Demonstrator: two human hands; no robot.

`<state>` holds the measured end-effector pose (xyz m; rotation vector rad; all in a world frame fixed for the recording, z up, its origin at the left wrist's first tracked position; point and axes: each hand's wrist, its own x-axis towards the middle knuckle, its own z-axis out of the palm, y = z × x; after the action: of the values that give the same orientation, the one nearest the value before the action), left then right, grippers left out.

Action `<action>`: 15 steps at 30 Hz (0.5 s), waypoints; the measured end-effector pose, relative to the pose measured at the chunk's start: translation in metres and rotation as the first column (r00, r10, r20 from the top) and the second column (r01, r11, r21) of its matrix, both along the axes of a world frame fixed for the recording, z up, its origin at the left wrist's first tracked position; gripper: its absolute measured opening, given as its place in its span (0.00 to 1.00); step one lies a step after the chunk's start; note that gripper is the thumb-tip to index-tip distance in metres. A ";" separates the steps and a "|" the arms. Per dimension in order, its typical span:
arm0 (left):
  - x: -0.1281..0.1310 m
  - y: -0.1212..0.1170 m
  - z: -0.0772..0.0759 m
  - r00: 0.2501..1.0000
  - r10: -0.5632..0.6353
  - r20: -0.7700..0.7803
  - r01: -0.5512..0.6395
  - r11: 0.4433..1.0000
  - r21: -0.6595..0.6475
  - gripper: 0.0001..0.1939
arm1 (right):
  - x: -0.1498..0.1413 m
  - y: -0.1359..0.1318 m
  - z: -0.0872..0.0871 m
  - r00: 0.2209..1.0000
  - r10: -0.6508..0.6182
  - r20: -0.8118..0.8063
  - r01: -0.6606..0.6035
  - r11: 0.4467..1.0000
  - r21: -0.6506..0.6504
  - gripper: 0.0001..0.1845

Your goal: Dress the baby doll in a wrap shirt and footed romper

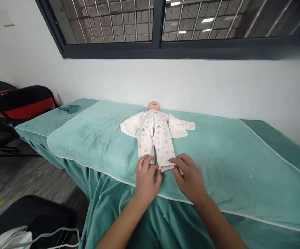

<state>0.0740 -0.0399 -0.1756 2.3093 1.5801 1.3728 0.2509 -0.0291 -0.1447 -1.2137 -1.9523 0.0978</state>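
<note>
A baby doll [153, 105] lies on its back on the green bed, head toward the wall. It wears a white patterned top [131, 125] with the sleeves spread sideways, and white printed trousers [162, 140]. My right hand [190, 176] pinches the outer edge of the right-hand trouser cuff. On the inner edge of that same cuff rest the thumb and fingertip of my left hand [147, 178], whose other fingers lie over the end of the left-hand trouser leg. A bit of skin-coloured doll foot shows at the cuff opening.
A light green blanket [233, 166] with white piping covers the bed. Behind it rise a white wall [217, 86] and a dark-framed window [155, 50]. Black and red chairs [28, 103] stand at the left. A black seat [36, 214] at bottom left holds a white bag [15, 238].
</note>
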 end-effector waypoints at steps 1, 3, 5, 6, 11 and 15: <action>-0.001 -0.002 -0.002 1.000 0.000 -0.023 0.000 1.000 -0.010 0.04 | 0.002 -0.002 -0.006 0.999 0.008 0.040 -0.007 1.000 -0.028 0.15; -0.008 -0.006 -0.007 0.998 -0.021 -0.061 0.019 1.000 -0.021 0.04 | 0.008 -0.006 -0.020 0.994 0.031 0.103 -0.022 0.996 -0.090 0.17; -0.016 -0.008 -0.010 0.996 -0.055 -0.069 0.054 0.998 -0.014 0.04 | 0.015 -0.010 -0.033 0.988 0.067 0.138 -0.047 0.988 -0.144 0.18; -0.021 -0.008 -0.011 0.996 -0.066 -0.059 0.066 0.998 -0.002 0.05 | 0.019 -0.011 -0.037 0.986 0.083 0.144 -0.058 0.984 -0.170 0.18; -0.030 0.021 0.001 0.997 -0.078 -0.005 0.078 0.997 -0.006 0.12 | 0.031 -0.001 -0.034 1.000 0.004 -0.004 -0.005 0.963 -0.270 0.15; -0.022 0.063 0.021 0.981 -0.098 -0.167 0.072 0.985 -0.158 0.23 | 0.020 0.021 -0.019 0.985 -0.099 -0.140 0.053 0.953 -0.299 0.14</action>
<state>0.0524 0.0231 -0.1544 2.4304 1.5469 1.0192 0.2707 -0.0077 -0.1635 -1.4281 -1.7969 0.4438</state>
